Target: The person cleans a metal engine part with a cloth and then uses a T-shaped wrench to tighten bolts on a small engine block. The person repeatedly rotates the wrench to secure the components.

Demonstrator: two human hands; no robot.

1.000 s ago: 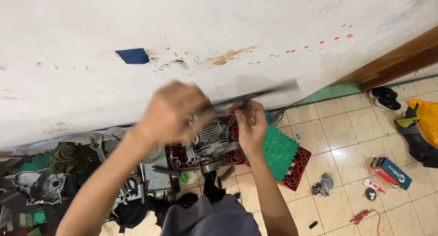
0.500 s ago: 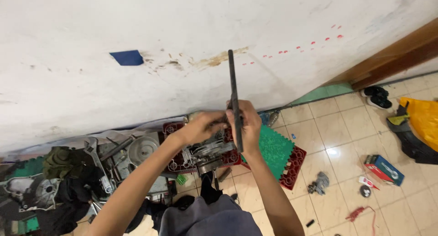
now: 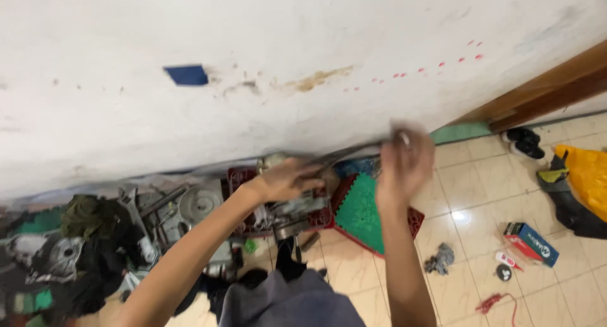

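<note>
A long, thin dark metal rod (image 3: 344,154) is held level across the middle of the frame, just in front of the stained white wall (image 3: 265,61). Its left end is clasped by the left hand (image 3: 288,180), whose grip is clenched round it over the red crate (image 3: 319,218) full of grey metal parts. The right hand (image 3: 404,166) is blurred by motion at the rod's right end; its fingers appear curled about the tip, though whether the grip is fully clenched cannot be told. With one hand at each end the rod is kept steady and clear of the clutter below, which seems the reason for so wide a hold.

A green studded mat (image 3: 361,214) is leaned against the crate, right of centre. At the lower left, a round metal casing (image 3: 199,203) and dark rags are heaped beside the wall. On the tiled floor (image 3: 468,238) at the lower right, a blue and red box (image 3: 531,243), a grey rag (image 3: 441,259) and a red cord (image 3: 499,302) are seen lying apart, with a yellow bag (image 3: 585,175) at the right edge. A blue patch (image 3: 186,74) is seen on the wall at upper left.
</note>
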